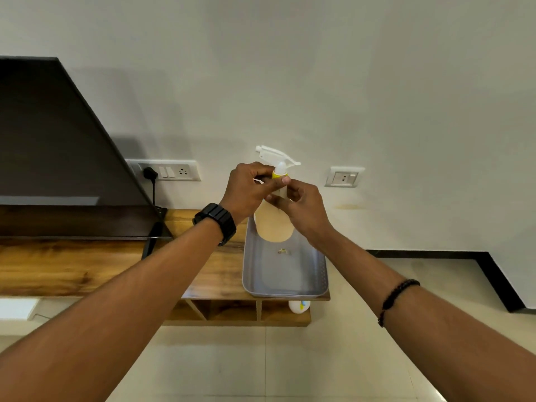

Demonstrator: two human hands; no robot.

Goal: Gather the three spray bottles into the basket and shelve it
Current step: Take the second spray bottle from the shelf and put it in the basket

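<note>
A spray bottle (274, 224) with a cream body, yellow collar and white trigger head is held upright above the far end of the grey basket (285, 288). My left hand (249, 190) grips its neck just under the yellow collar. My right hand (301, 207) closes on the bottle's shoulder from the right. The basket stands on the right end of the wooden unit (214, 271); nothing but a small scrap lies on its floor. A second white bottle (298, 306) shows partly in the open compartment below the basket. No third bottle is in view.
A dark television (58, 146) fills the left, with a plug and cable by the wall sockets (171, 170). Another socket (343, 177) is on the wall to the right. Open cubbies (226, 310) sit under the top. Tiled floor lies below.
</note>
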